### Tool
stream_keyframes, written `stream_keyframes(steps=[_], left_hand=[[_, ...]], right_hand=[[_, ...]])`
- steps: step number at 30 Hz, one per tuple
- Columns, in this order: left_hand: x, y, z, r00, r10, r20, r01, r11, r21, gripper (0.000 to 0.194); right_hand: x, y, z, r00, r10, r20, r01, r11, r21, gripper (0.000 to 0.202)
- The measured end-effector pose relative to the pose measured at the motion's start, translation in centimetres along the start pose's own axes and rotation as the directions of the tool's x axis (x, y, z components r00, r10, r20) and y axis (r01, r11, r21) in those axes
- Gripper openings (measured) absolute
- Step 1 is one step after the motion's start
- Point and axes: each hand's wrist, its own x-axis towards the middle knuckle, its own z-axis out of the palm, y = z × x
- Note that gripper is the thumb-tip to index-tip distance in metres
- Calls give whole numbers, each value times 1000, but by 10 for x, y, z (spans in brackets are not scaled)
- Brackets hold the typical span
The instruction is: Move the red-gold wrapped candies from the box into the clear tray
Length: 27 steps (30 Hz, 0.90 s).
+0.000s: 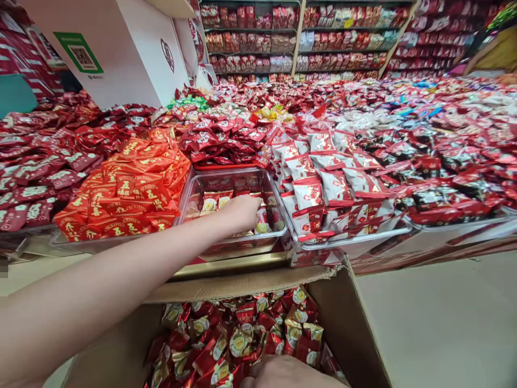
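Note:
My left hand (pixel 242 214) reaches into a clear plastic bin (pixel 189 196) that holds a low layer of red and gold candy packets (pixel 210 203). It is bent down over the packets at the right side of the bin, and its fingers are mostly hidden. Below, a cardboard box (pixel 359 328) stands open, with many red and gold candy packets (pixel 240 342) inside, each printed with a yellow fruit. At the bottom edge, my right hand (pixel 293 373) rests low over these packets. Its fingers are largely out of sight, so its grip does not show.
Bins of orange-red packets (pixel 129 188) and white-and-red packets (pixel 335 183) flank the clear bin. More packets cover the display behind. A white box-shaped stand (pixel 141 59) with a QR code rises at left. Stocked shelves (pixel 250 40) line the back; a person's arm shows at far right.

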Motion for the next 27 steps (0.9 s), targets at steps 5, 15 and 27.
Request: stream_keyframes(steps=[5,15,27], left_hand=[[-48,3,-22,984,136,-117,-146,986,-84,18],[-195,-39,24,918,261,299,-83,863,-498,26],[-83,47,161,978,104,182,-55,964,-259,25]], right_hand=[[-23,-5,-10,991,131,25,-125,977,-171,14],[-86,46,5,811,459,-363,-415,888,197,34],[-80,34,14,825,404,-394,-376,914,150,32]])
